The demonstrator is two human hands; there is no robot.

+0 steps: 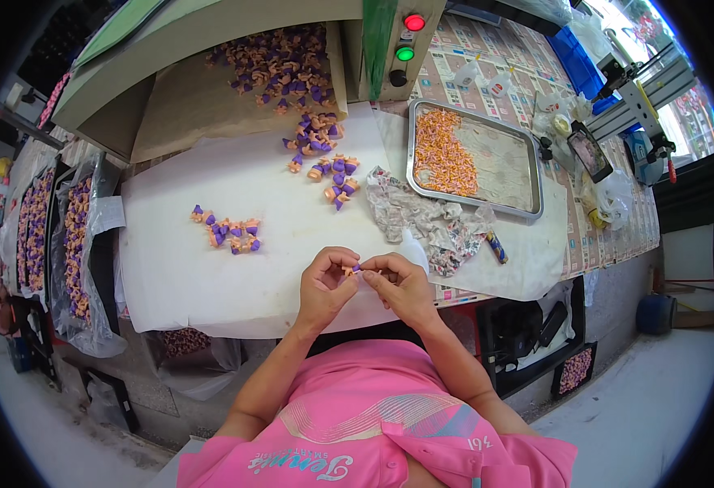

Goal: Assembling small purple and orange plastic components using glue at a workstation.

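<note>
In the head view, both bare hands meet above the front edge of the table (617, 232), near its middle. The left hand (323, 289) is closed to a narrow pinch, and its thumb and index finger have hold of a small peach-and-purple piece (349, 271). The right hand (403, 289) brings its thumb and index fingertips close together just beside the purple side of this piece; whether they grip the same piece or another small thing, I cannot tell.

Under the hands, a white sheet (170, 285) covers a large part of the table. Toward its left edge lies a loose group of similar pieces (228, 232). Toward the back edge, some clusters (339, 172) lead up to a dense heap (280, 61) inside the opening of a pale machine housing (133, 61). On the post beside this opening there are a red light (414, 23) and, below it, a green light (406, 54).

To the right of the hands, a white bottle (414, 250) lies near a crumpled cloth (438, 232), with a dark tube (497, 248) next to it. Behind them, a metal tray (537, 175) carries many small orange and whitish parts (442, 150) on its left half. Near the table's right edge, a phone (589, 152) is mounted at a tilt.
</note>
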